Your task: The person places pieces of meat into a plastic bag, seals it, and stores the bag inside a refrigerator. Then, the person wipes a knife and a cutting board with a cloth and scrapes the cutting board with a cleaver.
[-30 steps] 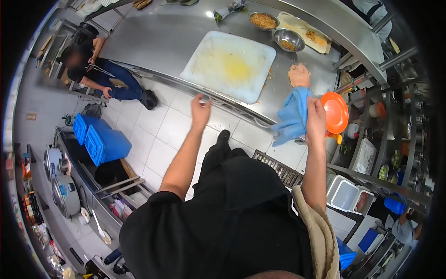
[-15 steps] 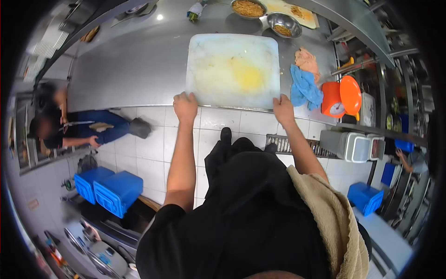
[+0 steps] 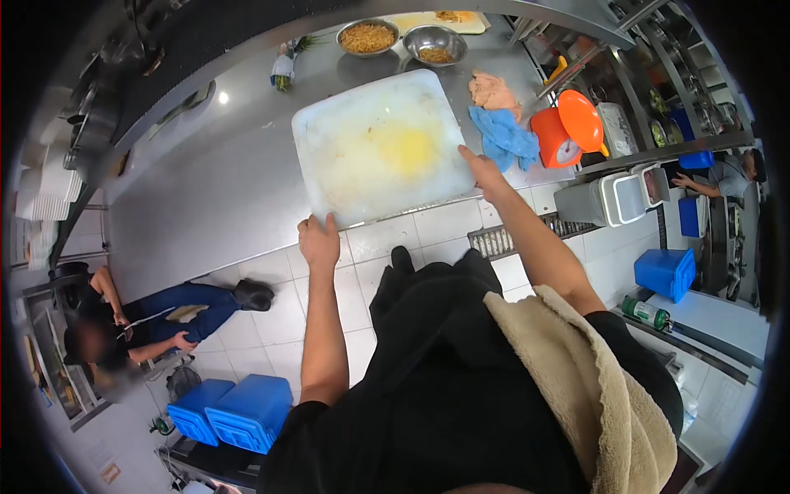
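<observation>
A large white cutting board [image 3: 346, 165] with a yellow stain lies on the steel counter [image 3: 197, 185], close to its front edge. My left hand [image 3: 318, 242] is closed at the board's near left corner, with the fingertips on the rim. At the right side, just above the near right corner, my right hand [image 3: 482, 173] grips the edge; some of its fingers are hidden. A crumpled blue cloth [image 3: 504, 138] and a peach cloth [image 3: 494, 92] rest right of the board. Beside them stands an orange kitchen scale [image 3: 564, 142] with a round pan.
Behind the board are two metal bowls, one full of brown shreds [image 3: 368, 38] and one holding fewer [image 3: 434, 48]. A wrapped bundle of greens [image 3: 283, 67] lies back left. Another person [image 3: 173, 321] is at the left. Blue bins [image 3: 247, 412] stand behind; an overhead shelf [image 3: 271, 41] crosses above.
My view has turned, so the counter and board now appear slanted. Both hands stay on the board; the right has shifted slightly up its side edge, while the left is at the near corner.
</observation>
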Demonstrator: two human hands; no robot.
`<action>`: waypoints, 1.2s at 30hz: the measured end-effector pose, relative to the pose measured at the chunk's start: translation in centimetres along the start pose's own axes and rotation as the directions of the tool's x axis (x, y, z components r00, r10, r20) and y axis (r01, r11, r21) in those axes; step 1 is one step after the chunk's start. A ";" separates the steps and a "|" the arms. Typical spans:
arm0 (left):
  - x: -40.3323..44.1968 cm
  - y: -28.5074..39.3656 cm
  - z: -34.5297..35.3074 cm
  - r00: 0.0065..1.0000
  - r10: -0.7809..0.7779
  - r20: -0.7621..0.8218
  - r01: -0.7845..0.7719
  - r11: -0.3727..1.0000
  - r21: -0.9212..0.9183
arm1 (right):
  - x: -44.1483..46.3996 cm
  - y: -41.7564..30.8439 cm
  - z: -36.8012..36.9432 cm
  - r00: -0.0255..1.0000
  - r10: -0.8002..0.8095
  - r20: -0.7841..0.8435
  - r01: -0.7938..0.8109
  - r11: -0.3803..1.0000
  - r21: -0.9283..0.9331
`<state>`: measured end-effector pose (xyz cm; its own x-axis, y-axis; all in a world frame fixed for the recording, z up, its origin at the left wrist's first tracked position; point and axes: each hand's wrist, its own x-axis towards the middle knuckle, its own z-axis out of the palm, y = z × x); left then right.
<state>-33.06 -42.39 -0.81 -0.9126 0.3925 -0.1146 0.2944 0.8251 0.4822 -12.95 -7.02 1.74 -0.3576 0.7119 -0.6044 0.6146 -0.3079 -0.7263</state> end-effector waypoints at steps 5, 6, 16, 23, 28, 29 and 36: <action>0.9 -1.3 -0.1 0.999 0.023 0.025 -0.022 0.999 -0.042 | -4.4 -4.0 -0.3 0.944 -0.124 0.305 -0.005 0.921 0.390; 1.1 -1.6 -0.2 0.999 0.034 0.029 -0.032 0.998 -0.047 | -4.7 -3.9 0.1 0.919 -0.177 0.352 -0.022 0.870 0.492; 4.0 -3.8 -4.9 0.965 -0.118 0.236 0.237 0.779 -0.581 | -14.5 -5.8 -0.2 0.868 -0.357 0.345 0.093 0.799 0.594; 0.8 -3.6 -7.5 0.774 0.189 0.604 0.617 -0.007 -0.787 | -18.0 -1.6 -4.6 0.805 -0.340 0.487 -0.075 0.756 0.650; -7.8 0.7 -10.9 0.814 0.099 0.572 0.574 0.003 -0.819 | -15.7 2.1 -6.1 0.714 -0.378 0.590 -0.110 0.771 0.628; -9.3 1.5 -11.8 0.804 0.075 0.590 0.593 -0.037 -0.804 | -14.8 2.9 -6.5 0.694 -0.372 0.616 -0.133 0.775 0.618; -21.9 8.3 -13.9 0.935 -0.147 0.321 0.340 0.124 -0.932 | -2.5 4.3 -11.4 0.818 -0.295 0.494 0.451 0.862 -0.232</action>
<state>-14.62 -49.78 17.78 -0.8058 0.3765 -0.4571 -0.5381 -0.1431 0.8307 -1.41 -2.94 3.82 -0.8211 0.3612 -0.4420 0.5315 0.2015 -0.8227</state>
